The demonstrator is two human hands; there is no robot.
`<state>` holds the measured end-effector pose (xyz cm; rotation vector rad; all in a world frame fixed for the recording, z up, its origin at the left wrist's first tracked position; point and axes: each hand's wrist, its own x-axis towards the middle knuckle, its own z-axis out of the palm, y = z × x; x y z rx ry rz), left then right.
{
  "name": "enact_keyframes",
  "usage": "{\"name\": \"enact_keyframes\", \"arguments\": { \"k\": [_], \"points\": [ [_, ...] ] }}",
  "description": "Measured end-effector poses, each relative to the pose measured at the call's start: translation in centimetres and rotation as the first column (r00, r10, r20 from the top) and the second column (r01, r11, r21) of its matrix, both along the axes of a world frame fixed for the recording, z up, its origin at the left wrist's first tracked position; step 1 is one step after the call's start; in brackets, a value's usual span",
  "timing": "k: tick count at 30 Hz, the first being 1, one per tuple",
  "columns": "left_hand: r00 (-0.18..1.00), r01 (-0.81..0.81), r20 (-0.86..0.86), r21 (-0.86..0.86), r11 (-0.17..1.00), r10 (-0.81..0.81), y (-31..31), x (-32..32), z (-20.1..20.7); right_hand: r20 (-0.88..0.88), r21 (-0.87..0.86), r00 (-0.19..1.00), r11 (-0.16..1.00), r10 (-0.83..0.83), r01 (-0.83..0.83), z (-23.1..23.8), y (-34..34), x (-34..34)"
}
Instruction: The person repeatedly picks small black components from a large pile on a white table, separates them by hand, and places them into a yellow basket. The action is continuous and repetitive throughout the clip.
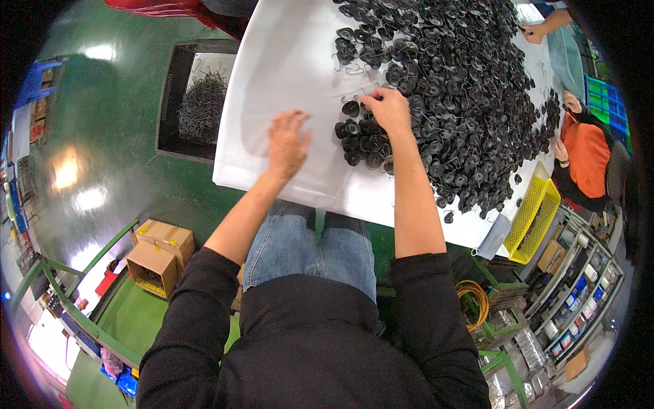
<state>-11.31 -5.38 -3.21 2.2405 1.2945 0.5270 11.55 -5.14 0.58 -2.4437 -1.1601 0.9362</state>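
My right hand (390, 110) is closed in a pinch at the left edge of a wide heap of black round parts with wire hooks (458, 129). What sits between its fingertips is too small to make out. A small cluster of the same black parts (352, 143) lies just below that hand. Over bare white tabletop to the left hovers my left hand (287, 144), fingers apart and slightly blurred, holding nothing. The white table (272, 75) carries the whole heap. A few loose wire hooks (353, 69) show at the heap's upper left edge.
On the floor left of the table, a dark crate (165, 119) holds many metal hooks (202, 102). A yellow basket (531, 221) stands at the table's right corner. Other people's hands (538, 32) work along the right edge. Cardboard boxes (153, 267) sit lower left.
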Motion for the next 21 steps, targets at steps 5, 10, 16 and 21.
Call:
{"name": "enact_keyframes", "arguments": {
  "k": [5, 10, 16, 21],
  "points": [
    [0.995, 0.096, 0.027, -0.105, 0.99, -0.094, -1.1, 6.4, 0.5, 0.247, 0.009, 0.963, 0.994, -0.106, 0.107, 0.3, -4.0, 0.7],
    [0.977, 0.181, -0.069, -0.222, 0.958, -0.201, 1.3, 8.0, -0.9, 0.033, 0.094, 0.986, 0.982, -0.166, 0.162, 0.2, -6.5, -0.5],
    [0.993, -0.116, -0.018, -0.312, 0.943, 0.116, 6.0, 2.3, 0.7, -0.051, 0.152, 0.964, 0.952, -0.261, 0.266, -0.1, -7.8, -1.6],
    [0.963, -0.104, 0.145, -0.578, 0.809, 0.228, 6.9, 0.3, 3.1, -0.084, 0.247, 0.973, 0.941, -0.215, 0.229, -0.8, -6.8, -2.5]
  ]
}}
